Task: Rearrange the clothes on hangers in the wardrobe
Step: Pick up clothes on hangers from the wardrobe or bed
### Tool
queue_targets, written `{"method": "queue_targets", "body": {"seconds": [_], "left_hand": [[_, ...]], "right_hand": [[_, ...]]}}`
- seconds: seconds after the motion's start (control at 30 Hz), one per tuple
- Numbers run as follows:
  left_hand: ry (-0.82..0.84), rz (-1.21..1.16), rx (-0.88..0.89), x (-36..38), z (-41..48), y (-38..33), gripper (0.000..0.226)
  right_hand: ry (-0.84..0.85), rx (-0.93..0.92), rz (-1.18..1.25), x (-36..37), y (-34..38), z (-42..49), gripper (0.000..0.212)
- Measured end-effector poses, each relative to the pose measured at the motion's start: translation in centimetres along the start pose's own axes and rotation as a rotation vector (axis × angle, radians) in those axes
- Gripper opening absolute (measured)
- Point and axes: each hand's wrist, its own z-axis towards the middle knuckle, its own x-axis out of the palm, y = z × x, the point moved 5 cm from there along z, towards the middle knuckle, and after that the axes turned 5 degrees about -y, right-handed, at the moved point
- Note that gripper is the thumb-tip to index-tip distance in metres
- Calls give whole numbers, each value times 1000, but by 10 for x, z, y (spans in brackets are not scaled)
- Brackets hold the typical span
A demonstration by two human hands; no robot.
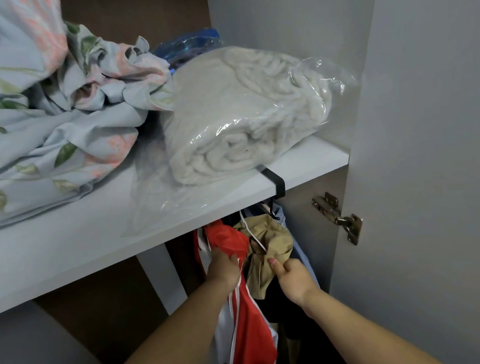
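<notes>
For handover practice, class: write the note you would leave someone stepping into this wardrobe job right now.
Left hand grips the red-and-white garment. Right hand pinches the khaki garment beside it. Both garments sit bunched just under the shelf, with dark clothes below the khaki. How they hang is hidden.
Done: nothing visibly sorted.
Left: probably part these two, then space the clothes out.
</notes>
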Motion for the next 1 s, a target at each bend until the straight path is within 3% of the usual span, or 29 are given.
{"method": "queue_targets", "body": {"seconds": [0.3,0.47,0.77,1.0], "left_hand": [[51,213,168,9,16,-12,36],[37,242,222,36,14,-32,42],[152,352,294,63,39,-45,41],[75,189,218,64,6,-37,44]], "right_hand": [[-86,-74,-18,-16,2,2,43],[-132,-49,-14,-35,-4,10,40],[-159,31,-56,-45,-13,17,44],[-161,-60,-168,-58,-15,-7,16]]}}
